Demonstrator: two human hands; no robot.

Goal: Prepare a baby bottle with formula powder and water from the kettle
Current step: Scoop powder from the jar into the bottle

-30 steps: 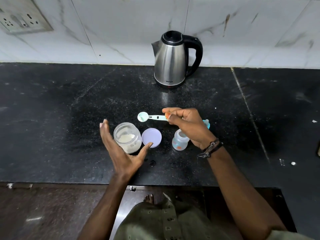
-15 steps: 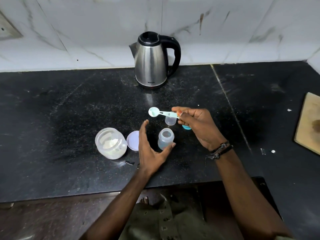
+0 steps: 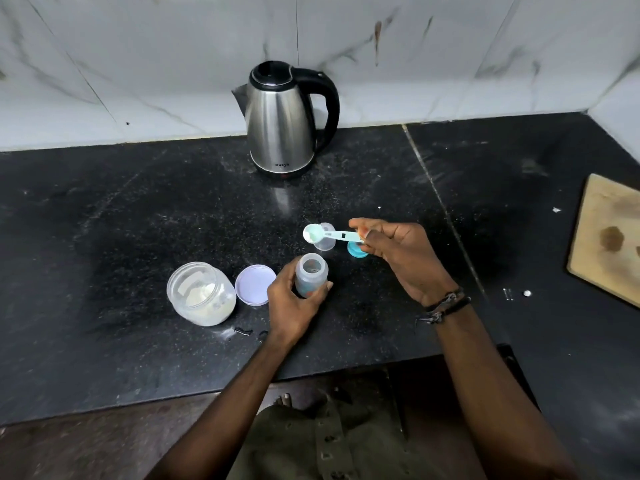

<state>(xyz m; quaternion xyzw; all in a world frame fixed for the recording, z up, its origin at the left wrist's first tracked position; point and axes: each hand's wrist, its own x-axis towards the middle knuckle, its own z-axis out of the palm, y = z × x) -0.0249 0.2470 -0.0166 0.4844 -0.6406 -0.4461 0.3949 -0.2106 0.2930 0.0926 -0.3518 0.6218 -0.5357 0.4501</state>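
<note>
Now gripping the open bottle, the left hand steadies it while the right hand pinches a powder-filled spoon, likely tipping next.

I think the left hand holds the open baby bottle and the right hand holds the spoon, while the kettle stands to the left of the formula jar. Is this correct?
Not quite. In the head view the kettle stands behind and to the right of the formula jar, by the wall. The rest is right: the left hand holds the open baby bottle and the right hand holds the spoon.
</note>
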